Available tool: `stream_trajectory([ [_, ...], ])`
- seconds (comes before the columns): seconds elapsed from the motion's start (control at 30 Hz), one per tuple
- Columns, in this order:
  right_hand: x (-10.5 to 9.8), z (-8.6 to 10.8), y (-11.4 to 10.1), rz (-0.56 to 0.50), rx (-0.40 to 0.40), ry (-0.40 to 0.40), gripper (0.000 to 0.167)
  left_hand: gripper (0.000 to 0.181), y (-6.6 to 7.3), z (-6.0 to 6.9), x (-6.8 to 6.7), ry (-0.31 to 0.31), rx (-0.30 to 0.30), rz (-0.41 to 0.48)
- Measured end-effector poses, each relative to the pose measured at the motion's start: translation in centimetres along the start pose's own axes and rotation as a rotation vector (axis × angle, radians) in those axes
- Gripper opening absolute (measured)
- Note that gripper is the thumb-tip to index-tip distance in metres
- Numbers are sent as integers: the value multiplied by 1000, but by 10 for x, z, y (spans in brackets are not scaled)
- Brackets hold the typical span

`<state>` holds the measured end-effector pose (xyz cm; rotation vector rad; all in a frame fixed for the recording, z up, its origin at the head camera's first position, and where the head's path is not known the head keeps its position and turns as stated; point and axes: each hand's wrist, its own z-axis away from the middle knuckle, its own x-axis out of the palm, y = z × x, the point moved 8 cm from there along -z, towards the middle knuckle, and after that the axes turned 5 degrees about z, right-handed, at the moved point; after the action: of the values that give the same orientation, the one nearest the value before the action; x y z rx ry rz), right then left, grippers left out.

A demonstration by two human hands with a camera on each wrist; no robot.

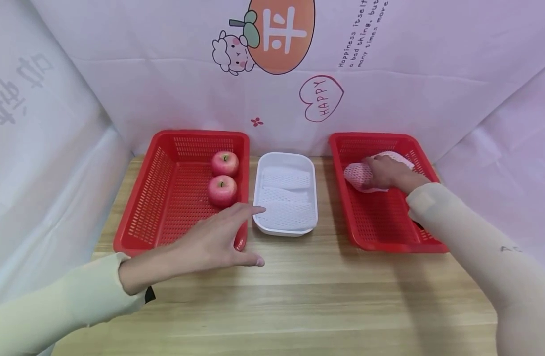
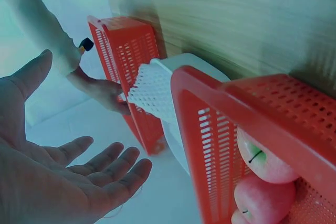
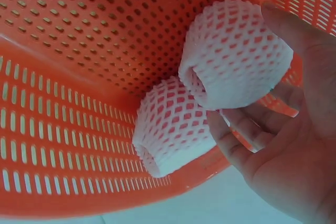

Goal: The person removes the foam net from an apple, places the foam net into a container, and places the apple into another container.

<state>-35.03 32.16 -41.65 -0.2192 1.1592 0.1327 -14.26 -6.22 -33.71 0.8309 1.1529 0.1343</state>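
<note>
My right hand reaches into the right red basket. Two fruits in white foam nets lie there, with pinkish red showing through the mesh. In the right wrist view, my thumb and fingers curl round the upper net-wrapped fruit; the other net-wrapped fruit sits against it by the basket wall. My left hand hovers over the near right corner of the left red basket, thumb and fingers apart, holding nothing. Bare red apples lie along that basket's right side.
Between the baskets stands a white tray with flat white foam nets laid in it. All stand on a wooden table. A printed white cloth hangs behind, and white cloth walls rise at both sides.
</note>
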Motion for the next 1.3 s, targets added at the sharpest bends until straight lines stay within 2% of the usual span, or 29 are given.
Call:
stream_trajectory([
  [0.3, 9, -5, -4, 90, -56, 60, 102, 95, 10, 4, 12, -19, 45, 50],
  [0.53, 9, -3, -5, 96, -42, 71, 103, 93, 15, 6, 20, -25, 89, 62],
  [0.63, 9, -2, -8, 110, -60, 91, 99, 92, 14, 7, 23, -28, 101, 57],
  [0.77, 6, -2, -9, 130, -80, 135, 95, 90, 15, 8, 24, -24, 111, 50],
  [0.97, 1, 1, -6, 112, -73, 162, 100, 94, 16, 8, 26, -24, 111, 42],
  [1.17, -10, 11, -12, 118, -119, 192, 99, 95, 17, 7, 26, -19, 109, 33],
  [1.3, -18, 19, -17, 90, -122, 196, 101, 95, 17, 7, 25, -16, 107, 37],
])
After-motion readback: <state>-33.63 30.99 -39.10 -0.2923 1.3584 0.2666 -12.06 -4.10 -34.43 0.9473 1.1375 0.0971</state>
